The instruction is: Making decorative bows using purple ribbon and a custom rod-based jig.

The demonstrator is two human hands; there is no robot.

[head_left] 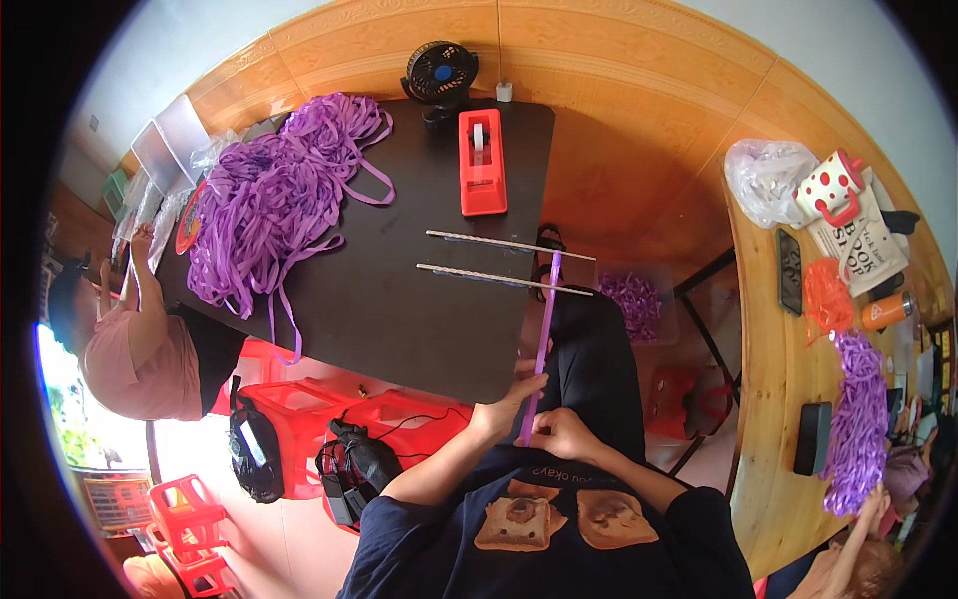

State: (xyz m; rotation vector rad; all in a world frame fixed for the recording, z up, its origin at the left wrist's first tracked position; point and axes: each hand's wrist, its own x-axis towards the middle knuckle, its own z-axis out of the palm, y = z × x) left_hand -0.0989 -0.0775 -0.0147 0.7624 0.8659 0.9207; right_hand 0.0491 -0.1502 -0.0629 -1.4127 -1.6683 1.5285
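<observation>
A flat purple ribbon (543,334) runs from two thin rods down to my hands in front of my body. Closed around it near the table's corner is my left hand (504,404). My right hand (567,436) pinches its lower end, a little closer to me. The upper rod (499,241) and the lower rod (489,277) look like chopsticks, lying roughly parallel and jutting past the table's right edge. The ribbon's top meets the upper rod and crosses the lower one. Exactly how it is attached is too small to tell.
On the dark table (419,329) are a purple ribbon heap (269,205), a red tape dispenser (483,165) and a black fan (441,75). A bin (631,304) of purple pieces stands below right. Other people sit left and lower right, beside a wooden table (763,399).
</observation>
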